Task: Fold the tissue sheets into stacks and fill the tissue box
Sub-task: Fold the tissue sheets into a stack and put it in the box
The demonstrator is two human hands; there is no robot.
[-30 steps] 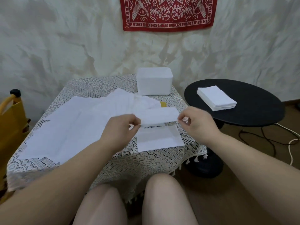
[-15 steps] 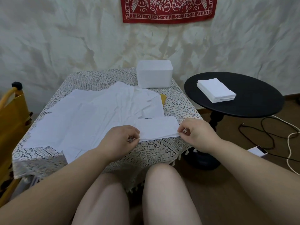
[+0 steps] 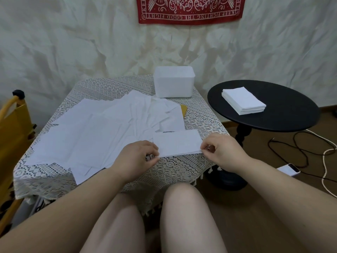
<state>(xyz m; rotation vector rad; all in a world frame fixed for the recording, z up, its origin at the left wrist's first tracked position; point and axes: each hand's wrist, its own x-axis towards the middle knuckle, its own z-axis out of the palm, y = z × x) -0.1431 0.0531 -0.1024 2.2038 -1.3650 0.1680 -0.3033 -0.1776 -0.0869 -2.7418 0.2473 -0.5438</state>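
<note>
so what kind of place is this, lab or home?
Most likely a home room, not a lab: a lace tablecloth on a small table, a red printed cloth hung on the wall, and a black round side table with cables on the floor.

White sheets (image 3: 87,136) lie on a cream lace cloth (image 3: 198,123) with an openwork diamond and flower pattern. The box (image 3: 174,82) is white, as is the stack (image 3: 243,101) on the black table (image 3: 291,110). A red banner (image 3: 189,10) carries white ornament and lettering. The chair (image 3: 12,128) is yellow.
</note>
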